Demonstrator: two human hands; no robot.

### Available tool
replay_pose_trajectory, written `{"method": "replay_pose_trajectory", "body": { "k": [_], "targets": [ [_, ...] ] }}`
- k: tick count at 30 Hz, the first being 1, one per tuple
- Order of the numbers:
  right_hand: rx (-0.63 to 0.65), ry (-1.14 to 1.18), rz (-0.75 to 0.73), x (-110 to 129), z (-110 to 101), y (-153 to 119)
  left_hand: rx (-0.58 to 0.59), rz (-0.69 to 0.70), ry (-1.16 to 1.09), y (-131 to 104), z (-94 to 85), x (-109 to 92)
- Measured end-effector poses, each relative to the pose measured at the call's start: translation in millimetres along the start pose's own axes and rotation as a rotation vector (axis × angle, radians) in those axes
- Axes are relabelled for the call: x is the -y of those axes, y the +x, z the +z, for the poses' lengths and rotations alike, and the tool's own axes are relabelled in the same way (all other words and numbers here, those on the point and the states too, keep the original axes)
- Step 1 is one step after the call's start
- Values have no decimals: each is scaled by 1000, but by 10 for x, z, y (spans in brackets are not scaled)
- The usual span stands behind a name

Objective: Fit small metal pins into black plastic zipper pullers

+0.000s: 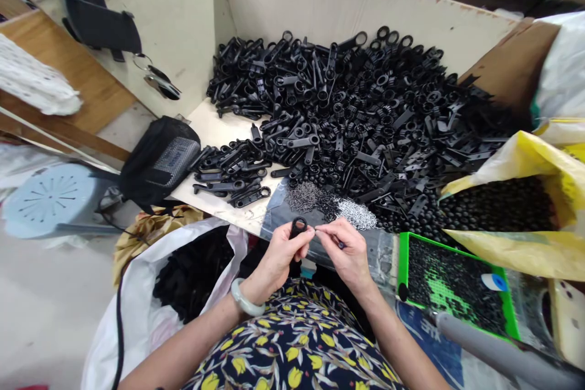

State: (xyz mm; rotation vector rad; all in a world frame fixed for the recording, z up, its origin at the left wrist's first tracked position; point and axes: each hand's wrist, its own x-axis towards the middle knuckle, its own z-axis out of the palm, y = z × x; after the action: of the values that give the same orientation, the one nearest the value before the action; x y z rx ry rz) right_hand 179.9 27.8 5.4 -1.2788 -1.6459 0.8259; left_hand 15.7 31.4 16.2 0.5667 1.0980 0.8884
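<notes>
My left hand [278,257] is closed around a black plastic part with a ring-shaped end [298,228], which stands up above the thumb. Opposite it, my right hand [346,251] is closed in a pinch, its fingertips almost meeting the left thumb. What sits between those fingertips is too small to name. A dark tip [340,245] shows between the curled right fingers; its kind is hidden. Just beyond the hands lie a pile of small silver pins or screws [357,214] and a pile of small dark grey pieces [303,196].
A large heap of black plastic parts [329,85] fills the bench. Several ring-ended parts [235,170] lie left of it. Nearby are a green tray [403,265], a yellow bag [507,253], a white sack [132,292], a black pouch [159,158] and a blue stool [50,201].
</notes>
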Motion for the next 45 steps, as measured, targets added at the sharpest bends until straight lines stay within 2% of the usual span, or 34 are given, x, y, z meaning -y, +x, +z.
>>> {"method": "replay_pose_trajectory", "body": {
  "k": [8,16,21,29,39,45],
  "targets": [
    [12,-152,-97,-23,13,-65,26,-149,-307,5,57,0],
    [-10,-148,-48,-33,9,-53,111,-179,-278,-42,4,-53],
    [-49,-77,38,-95,-7,-22,192,-276,-329,-39,-89,-47],
    [-19,-14,75,-109,-17,7,179,-189,-314,-65,-31,-38],
    [-27,2,63,-139,27,22,118,-154,-227,-54,-15,1],
    [-17,23,87,-198,78,-7,-17,-71,-176,-25,7,19]
  ]
}}
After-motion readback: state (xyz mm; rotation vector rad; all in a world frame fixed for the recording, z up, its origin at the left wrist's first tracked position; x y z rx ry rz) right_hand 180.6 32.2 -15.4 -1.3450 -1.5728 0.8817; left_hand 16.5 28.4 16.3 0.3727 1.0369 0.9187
